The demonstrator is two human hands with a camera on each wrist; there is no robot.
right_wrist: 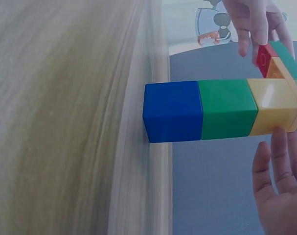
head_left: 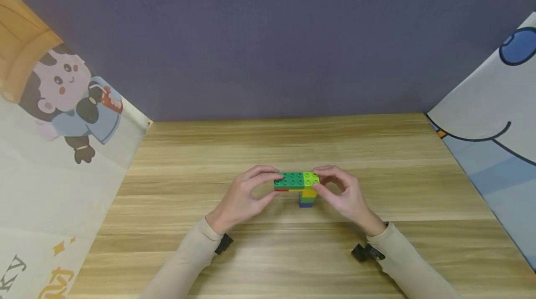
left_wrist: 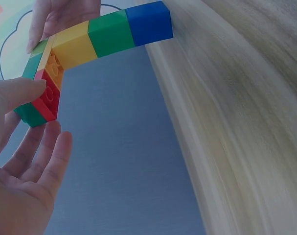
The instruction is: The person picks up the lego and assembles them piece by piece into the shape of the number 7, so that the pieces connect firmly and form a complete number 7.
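Note:
Both hands hold a toy-brick build between them. Its upright column has a blue brick (right_wrist: 172,112) at the bottom, then a green brick (right_wrist: 227,107) and a yellow brick (right_wrist: 273,105). Across the top runs a long dark green brick (head_left: 289,181) beside a lime green brick (head_left: 310,179). Under the dark green one are a thin orange piece (left_wrist: 54,73) and a red brick (left_wrist: 51,98). My left hand (head_left: 244,193) pinches the left end, thumb against the red brick. With thumb and fingers, my right hand (head_left: 346,193) pinches the lime end. Whether the blue base touches the table cannot be told.
A wood-grain table (head_left: 259,145) lies under the hands. Behind it rises a dark blue-grey wall (head_left: 268,48). Printed cartoon panels stand at the left (head_left: 42,187) and right (head_left: 494,159). Small black devices (head_left: 224,244) sit at both wrists.

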